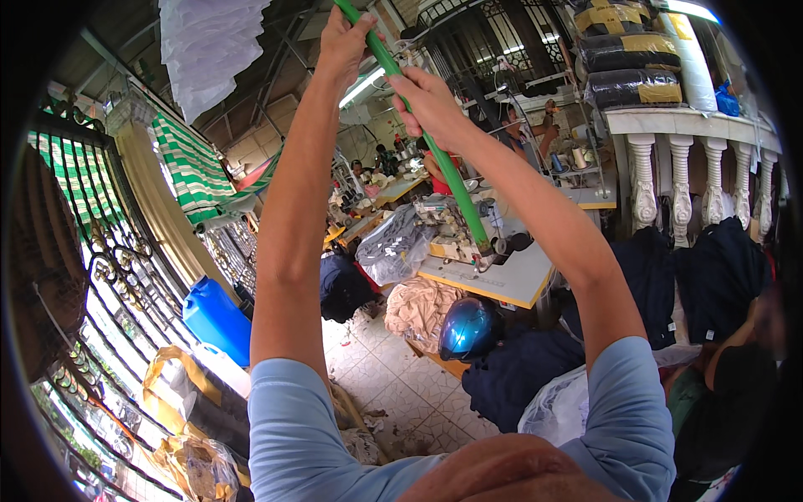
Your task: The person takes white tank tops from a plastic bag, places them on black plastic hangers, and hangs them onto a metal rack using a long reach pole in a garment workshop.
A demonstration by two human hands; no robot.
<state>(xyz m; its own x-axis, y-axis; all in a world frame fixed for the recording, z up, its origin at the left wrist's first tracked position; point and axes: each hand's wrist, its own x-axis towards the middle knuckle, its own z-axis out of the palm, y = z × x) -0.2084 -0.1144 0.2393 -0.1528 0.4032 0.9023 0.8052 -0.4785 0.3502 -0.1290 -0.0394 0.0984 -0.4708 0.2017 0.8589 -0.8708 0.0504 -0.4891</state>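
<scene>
Both arms are raised high, gripping a long green pole (456,186) that slants from the top of the view down toward the right. My left hand (341,48) wraps round it near the top edge. Lower on the same pole, the fingers of my right hand (430,107) are closed round it. The pole's top end is out of view. Its lower end appears in front of a sewing machine (447,248) on a table (493,280); I cannot tell whether they touch. A bundle of white layered cloth (205,52) hangs at the upper left.
A blue jug (216,316) stands by the iron gate (104,276) on the left. Beige cloth (421,309), a blue helmet (467,328) and dark garments (519,372) crowd the tiled floor (393,376). A person (740,376) is at the right, near a balustrade (679,180); others sit farther back.
</scene>
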